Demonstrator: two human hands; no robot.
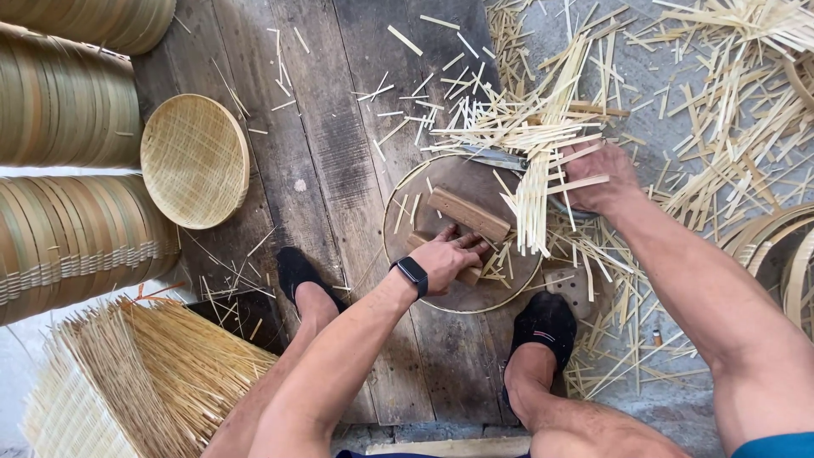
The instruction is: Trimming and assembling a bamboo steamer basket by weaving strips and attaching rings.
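We are pressing our left hand point(447, 259) down on a wooden block point(467, 214) lying on the round board point(441, 301) between our feet, fingers closed over its near end. Our right hand point(596, 176) is gripping a bundle of strips point(536, 199) standing at the board's right edge. We judge trimming is in hand; next, the bundle needs squaring against the block.
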